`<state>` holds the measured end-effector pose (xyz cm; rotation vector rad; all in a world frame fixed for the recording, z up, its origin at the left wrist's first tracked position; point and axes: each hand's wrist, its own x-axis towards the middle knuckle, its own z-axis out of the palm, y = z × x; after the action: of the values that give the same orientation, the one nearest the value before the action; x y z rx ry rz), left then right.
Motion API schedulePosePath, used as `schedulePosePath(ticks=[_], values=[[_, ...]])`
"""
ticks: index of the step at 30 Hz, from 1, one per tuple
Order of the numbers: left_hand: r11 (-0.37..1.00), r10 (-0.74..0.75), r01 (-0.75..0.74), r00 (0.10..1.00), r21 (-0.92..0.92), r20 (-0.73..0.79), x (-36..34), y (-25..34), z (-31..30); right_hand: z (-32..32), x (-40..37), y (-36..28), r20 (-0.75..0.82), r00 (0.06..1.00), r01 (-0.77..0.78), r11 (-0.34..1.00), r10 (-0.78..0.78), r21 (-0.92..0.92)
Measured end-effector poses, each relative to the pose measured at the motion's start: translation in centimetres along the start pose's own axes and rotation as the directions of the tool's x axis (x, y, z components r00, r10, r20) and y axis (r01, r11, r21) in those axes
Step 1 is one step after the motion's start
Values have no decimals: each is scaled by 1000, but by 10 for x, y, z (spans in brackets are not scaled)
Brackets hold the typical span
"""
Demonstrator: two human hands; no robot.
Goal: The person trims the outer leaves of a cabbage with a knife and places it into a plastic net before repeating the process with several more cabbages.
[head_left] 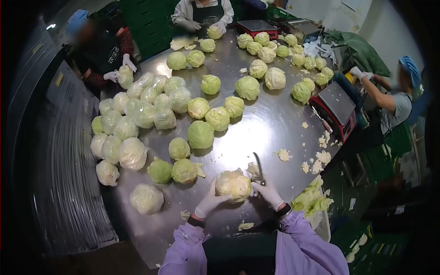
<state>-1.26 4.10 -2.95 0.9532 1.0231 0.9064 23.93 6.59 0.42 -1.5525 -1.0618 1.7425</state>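
My left hand (212, 200), in a white glove, holds the left side of a pale cabbage (233, 185) low over the metal table (165, 224). The gloved right hand (268, 192) is closed on a curved knife (259, 167) at the cabbage's right side, its blade pointing up and away. Leaf scraps lie around them. Left of the held cabbage are two green cabbages (172, 171), and farther left sits a wrapped cabbage (146, 199).
Wrapped cabbages (137, 107) are heaped at the left, with loose cabbages (217, 118) mid-table. Red scales (337, 107) stand at the right edge. Co-workers (206, 13) work around the far side. A bin with leaves (314, 201) is at the right.
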Motion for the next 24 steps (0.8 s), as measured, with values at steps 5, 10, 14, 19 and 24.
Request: schedulePosePath(ticks=[5, 10, 14, 19, 24], values=[[996, 86, -86, 994, -11, 64, -35, 19, 31, 20, -50, -12, 162, 985, -97, 963, 57, 250], [726, 287, -242, 957, 643, 36, -70, 36, 30, 34, -64, 15, 259, 962, 11, 964, -82, 267], [809, 165, -110, 985, 577, -43, -84, 47, 27, 48, -54, 38, 312, 950, -18, 1000, 21, -14], [742, 164, -18, 974, 670, -155, -89, 26, 11, -4, -18, -63, 267, 962, 15, 993, -47, 121], [772, 161, 18, 962, 635, -222, -80, 14, 1, -44, 64, -104, -149, 962, 251, 956, -230, 148]])
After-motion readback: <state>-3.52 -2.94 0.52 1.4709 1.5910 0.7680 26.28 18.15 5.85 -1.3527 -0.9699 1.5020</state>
